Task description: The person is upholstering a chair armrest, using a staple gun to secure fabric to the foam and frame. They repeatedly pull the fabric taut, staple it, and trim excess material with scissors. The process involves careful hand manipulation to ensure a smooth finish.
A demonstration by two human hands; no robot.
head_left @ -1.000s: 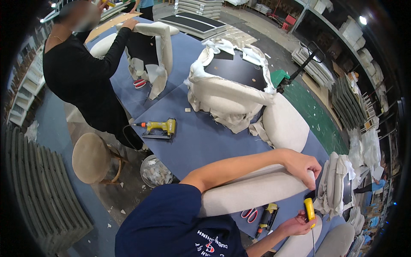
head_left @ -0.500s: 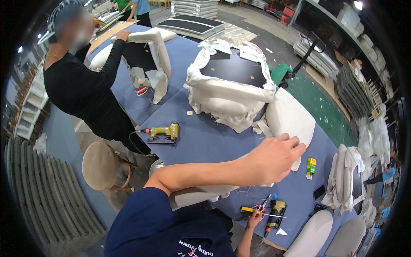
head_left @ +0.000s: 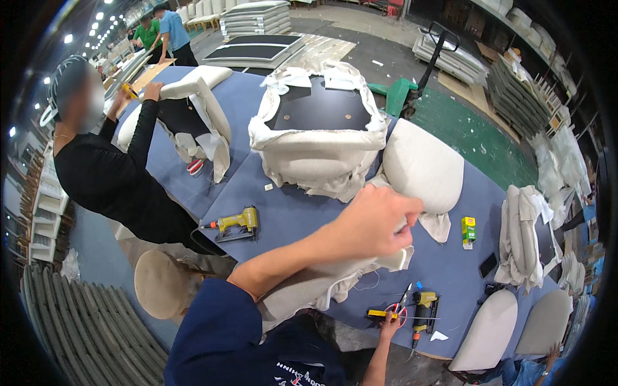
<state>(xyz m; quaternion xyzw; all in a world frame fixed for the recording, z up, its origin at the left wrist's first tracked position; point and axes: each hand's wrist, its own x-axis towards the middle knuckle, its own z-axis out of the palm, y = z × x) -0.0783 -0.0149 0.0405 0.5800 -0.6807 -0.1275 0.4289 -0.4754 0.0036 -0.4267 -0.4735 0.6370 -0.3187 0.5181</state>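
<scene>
My left hand (head_left: 383, 219) is raised over the table with its fingers curled together; whatever they may hold is hidden. Below it lies a beige fabric-covered piece (head_left: 293, 299), partly behind my left forearm, with loose cloth edges. My right hand (head_left: 389, 327) is low at the table's near edge, closed on a yellow-handled tool (head_left: 381, 314) with what looks like a thin metal shaft. Red-handled scissors (head_left: 403, 301) are right against that hand, partly hidden by it. Just to the right lies a yellow and black staple gun (head_left: 425, 314).
A half-upholstered seat (head_left: 322, 151) and a beige cushion (head_left: 425, 167) occupy the blue table's far side. Another staple gun (head_left: 236, 224) lies left, its hose trailing. A small green-yellow box (head_left: 468, 231) and a phone (head_left: 488, 264) sit right. A co-worker (head_left: 106, 141) handles another seat.
My view has shifted. My left hand has drawn back to the left, its fingers curled more tightly. My right hand keeps the yellow-handled tool. The co-worker's other hand now shows a yellow item.
</scene>
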